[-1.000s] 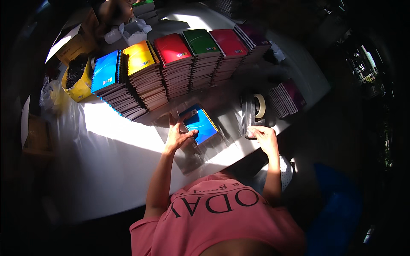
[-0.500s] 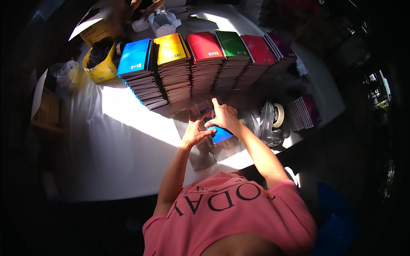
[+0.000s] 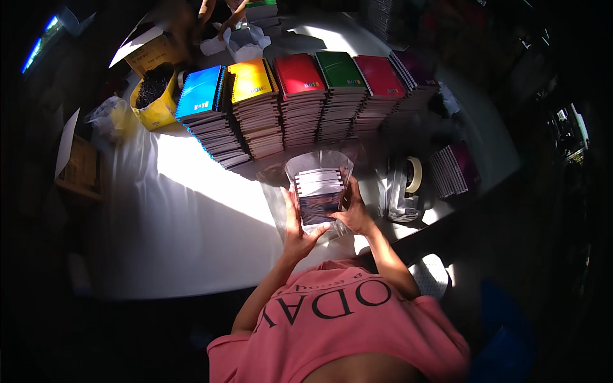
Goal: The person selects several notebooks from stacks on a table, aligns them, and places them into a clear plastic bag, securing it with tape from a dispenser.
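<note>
Between my two hands is a small stack of spiral notebooks [image 3: 319, 183] inside a clear plastic bag [image 3: 297, 165], tilted up so its page edges and spirals face me. My left hand [image 3: 297, 228] presses its left side, thumb across the lower front. On the other side my right hand [image 3: 355, 214] grips the bag, thumb also at the lower front. Just beyond stand tall piles of spiral notebooks in a row: blue [image 3: 202, 92], yellow [image 3: 251, 80], red [image 3: 296, 73], green [image 3: 340, 70], a second red [image 3: 379, 76] and purple [image 3: 414, 69].
To the right, a tape dispenser with a tape roll [image 3: 414, 175] stands beside a short purple notebook pile [image 3: 454, 169]. A yellow container of black spirals [image 3: 155, 105] and cardboard boxes [image 3: 83, 167] are on the left. Another person's hands [image 3: 231, 22] work at the far side of the white table [image 3: 204, 255].
Half a second ago my hands were spread over a blue notebook lying in plastic on the table. Now the bagged stack is tilted up, and both hands hold its sides.
</note>
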{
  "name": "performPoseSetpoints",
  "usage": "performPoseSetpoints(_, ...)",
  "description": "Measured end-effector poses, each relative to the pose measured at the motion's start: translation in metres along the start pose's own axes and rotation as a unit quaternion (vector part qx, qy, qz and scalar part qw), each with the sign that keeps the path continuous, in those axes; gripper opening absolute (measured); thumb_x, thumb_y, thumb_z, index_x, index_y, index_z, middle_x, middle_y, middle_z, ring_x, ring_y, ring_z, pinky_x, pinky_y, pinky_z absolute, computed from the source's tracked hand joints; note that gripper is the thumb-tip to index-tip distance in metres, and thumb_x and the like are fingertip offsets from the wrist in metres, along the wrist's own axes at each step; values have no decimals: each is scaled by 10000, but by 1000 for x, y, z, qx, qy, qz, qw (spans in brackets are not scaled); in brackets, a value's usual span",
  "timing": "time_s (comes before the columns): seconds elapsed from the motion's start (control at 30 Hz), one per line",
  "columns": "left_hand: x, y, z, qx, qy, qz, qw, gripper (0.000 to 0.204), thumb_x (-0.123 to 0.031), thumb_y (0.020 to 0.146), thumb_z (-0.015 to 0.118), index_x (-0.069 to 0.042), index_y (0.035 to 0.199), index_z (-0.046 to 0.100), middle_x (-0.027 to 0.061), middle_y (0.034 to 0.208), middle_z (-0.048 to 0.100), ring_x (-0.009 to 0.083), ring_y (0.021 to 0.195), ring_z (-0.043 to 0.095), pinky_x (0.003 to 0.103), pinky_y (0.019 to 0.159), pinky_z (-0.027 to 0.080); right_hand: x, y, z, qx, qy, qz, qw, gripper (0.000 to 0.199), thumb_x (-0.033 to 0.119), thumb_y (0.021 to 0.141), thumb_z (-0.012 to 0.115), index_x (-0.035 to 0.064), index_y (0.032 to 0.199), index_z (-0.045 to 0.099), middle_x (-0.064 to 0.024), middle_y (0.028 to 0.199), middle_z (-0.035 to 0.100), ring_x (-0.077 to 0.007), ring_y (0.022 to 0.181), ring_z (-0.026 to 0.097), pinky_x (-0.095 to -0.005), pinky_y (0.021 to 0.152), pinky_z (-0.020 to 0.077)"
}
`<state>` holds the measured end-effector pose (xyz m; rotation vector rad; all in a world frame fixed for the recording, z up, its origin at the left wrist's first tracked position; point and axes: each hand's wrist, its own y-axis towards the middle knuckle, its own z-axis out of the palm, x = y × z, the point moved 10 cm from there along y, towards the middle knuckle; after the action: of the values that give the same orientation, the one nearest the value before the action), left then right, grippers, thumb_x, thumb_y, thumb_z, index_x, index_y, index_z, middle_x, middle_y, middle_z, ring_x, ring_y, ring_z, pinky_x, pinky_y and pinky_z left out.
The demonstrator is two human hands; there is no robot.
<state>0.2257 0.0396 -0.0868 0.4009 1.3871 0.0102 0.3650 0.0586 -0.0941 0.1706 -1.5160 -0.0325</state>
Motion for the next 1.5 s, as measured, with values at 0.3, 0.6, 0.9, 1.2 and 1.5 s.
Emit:
performPoseSetpoints(0.3, -19, -67, -15, -20, 372, 148, 916, 896, -196, 682, 754, -9, 1386, 233, 227, 1405, 274, 397, 1327, 248, 472, 1097, 209, 8, -33, 28, 13, -96, -140, 985, 1027, 42, 624, 808, 80, 1433, 176, -172, 1455, 254, -298, 1354, 277, -379, 1103, 268)
performPoseSetpoints(0.6, -42, -12, -21, 137, 515, 166, 830, 686, -199, 634, 715, -195, 1287, 506, 6, 1332, 488, 218, 1143, 494, 370, 866, 386, 12, -47, 14, -32, -205, -76, 975, 894, -28, 618, 765, 73, 1394, 332, -128, 1446, 349, -269, 1350, 320, -336, 1103, 278)
performPoseSetpoints(0.9, -40, -3, -7, 295, 611, 136, 722, 879, -339, 587, 755, -409, 1372, 365, -67, 1427, 382, 146, 1241, 430, 536, 882, 369, 46, -39, 25, 32, -362, -180, 914, 747, 23, 628, 756, 120, 1317, 483, -60, 1408, 429, -268, 1337, 349, -422, 1106, 261)
performPoseSetpoints(1.2, -45, -3, -8, 310, 595, 164, 723, 902, -434, 557, 766, -389, 1369, 376, -31, 1446, 361, 175, 1255, 415, 535, 877, 363, 58, -25, 45, 132, -422, -179, 879, 611, 0, 603, 736, 169, 1174, 598, -11, 1263, 563, -205, 1269, 451, -584, 1095, 128)
performPoseSetpoints(1.5, -54, 8, -7, 297, 539, 171, 769, 866, -497, 603, 705, -257, 1382, 412, -78, 1421, 412, 192, 1200, 451, 502, 863, 348, 55, -28, 41, 135, -384, -151, 901, 565, 10, 630, 681, 180, 1163, 601, -33, 1374, 456, -233, 1338, 355, -555, 1110, 84)
